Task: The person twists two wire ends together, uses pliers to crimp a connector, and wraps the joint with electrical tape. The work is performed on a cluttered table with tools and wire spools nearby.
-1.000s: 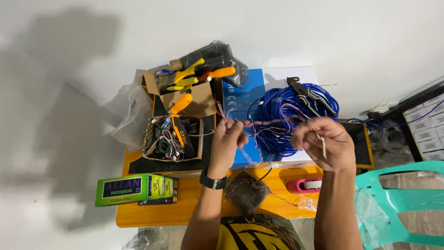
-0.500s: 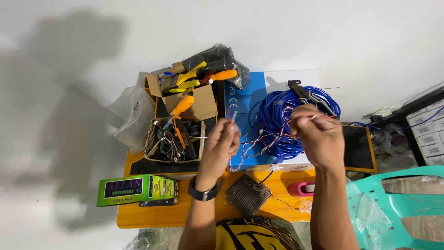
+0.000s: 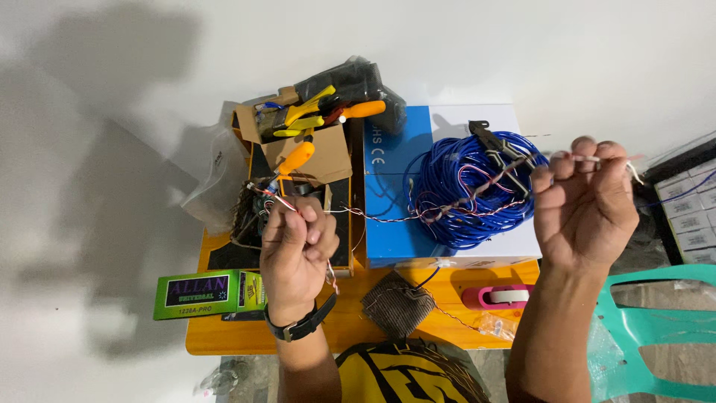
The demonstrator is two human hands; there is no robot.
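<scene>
Left hand (image 3: 297,250): fingertips curled inward, grip on the thin twisted wires (image 3: 388,218) hidden behind the fingers. Right hand (image 3: 585,201): wire ends too fine to tell apart. Teal chair (image 3: 656,336) cut off by right and bottom edges. Open cardboard box (image 3: 298,153): contents tangled, only 3 orange-handled tools legible. Stacked boxes (image 3: 690,216) at right edge cut off.
</scene>
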